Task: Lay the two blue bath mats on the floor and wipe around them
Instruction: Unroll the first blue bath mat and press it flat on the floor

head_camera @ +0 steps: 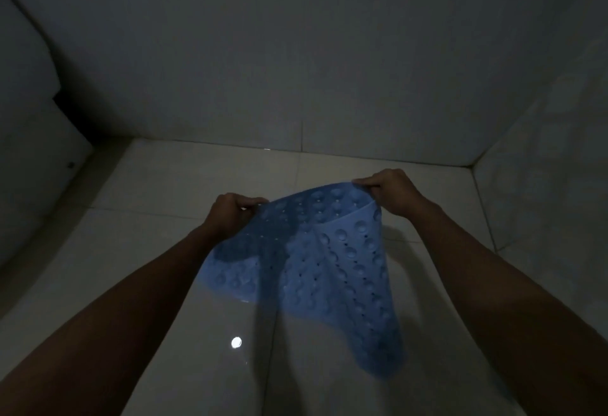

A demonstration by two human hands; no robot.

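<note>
A blue rubber bath mat with suction cups and small holes hangs in the air over the pale tiled floor. My left hand grips its top edge at the left. My right hand pinches the top edge at the right. The mat droops between my hands and curls on itself, its lower end hanging down toward me on the right. A second layer shows inside the curl near my right hand; I cannot tell whether it is a second mat.
The room is dim. Tiled walls close off the floor at the back and on the right. A white fixture stands at the left edge. A bright light reflection shines on the glossy floor.
</note>
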